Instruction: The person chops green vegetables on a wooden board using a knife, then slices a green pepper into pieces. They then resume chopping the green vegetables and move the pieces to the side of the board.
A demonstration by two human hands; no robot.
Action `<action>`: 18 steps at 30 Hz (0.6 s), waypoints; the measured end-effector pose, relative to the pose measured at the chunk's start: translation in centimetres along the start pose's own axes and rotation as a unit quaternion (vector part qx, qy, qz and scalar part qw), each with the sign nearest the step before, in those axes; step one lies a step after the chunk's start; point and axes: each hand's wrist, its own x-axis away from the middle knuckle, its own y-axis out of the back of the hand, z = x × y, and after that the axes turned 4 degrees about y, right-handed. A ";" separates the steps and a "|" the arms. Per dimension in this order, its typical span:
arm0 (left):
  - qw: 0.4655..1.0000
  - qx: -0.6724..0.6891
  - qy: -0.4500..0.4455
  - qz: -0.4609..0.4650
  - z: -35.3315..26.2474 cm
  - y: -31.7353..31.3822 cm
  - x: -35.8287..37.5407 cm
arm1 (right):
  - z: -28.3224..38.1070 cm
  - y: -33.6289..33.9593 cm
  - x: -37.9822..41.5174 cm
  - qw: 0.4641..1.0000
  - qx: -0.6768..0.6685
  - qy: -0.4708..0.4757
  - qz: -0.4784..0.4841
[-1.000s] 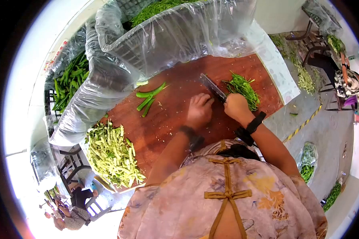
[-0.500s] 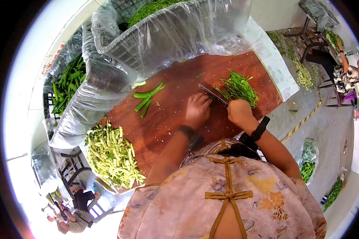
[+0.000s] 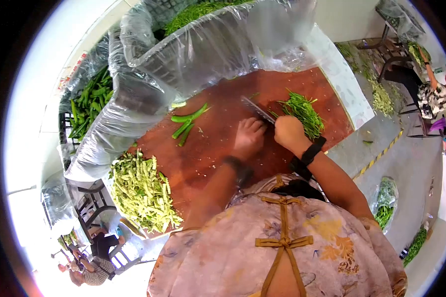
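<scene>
My right hand (image 3: 290,133) is closed around the handle of a knife (image 3: 256,108), whose blade slants up and left above the brown wooden board (image 3: 223,106). Close to the blade on its left, my left hand (image 3: 249,136) rests with bent fingers. Whatever lies under those fingers is hidden. A heap of thin green strips (image 3: 302,114) sits just right of the knife. Left of my hands lie several long green pepper pieces (image 3: 186,124). At the board's near left corner is a pale green pile of pepper cores and scraps (image 3: 142,193).
Plastic-lined crates (image 3: 198,54) border the board's far side, one holding green peppers (image 3: 91,101), another green strips (image 3: 198,15). Bagged greens (image 3: 384,203) stand on the floor at right. Co-workers sit at the far right (image 3: 433,94) and lower left (image 3: 94,267).
The knife and my right hand have shifted slightly left and up, away from the strip heap. My left hand stays beside the blade, fingers still bent. The whole view has drifted slightly.
</scene>
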 end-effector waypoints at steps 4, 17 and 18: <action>1.000 -0.008 0.014 0.021 0.0 0.1 0.2 | -1.7 0.2 1.4 0.999 -0.016 -0.012 -0.044; 0.978 -0.146 0.126 -0.073 1.5 6.5 1.1 | -1.3 1.1 5.9 1.000 0.003 -0.019 0.003; 0.971 -0.179 0.142 -0.066 2.4 7.4 1.8 | -1.5 1.2 5.9 1.000 0.003 -0.024 -0.003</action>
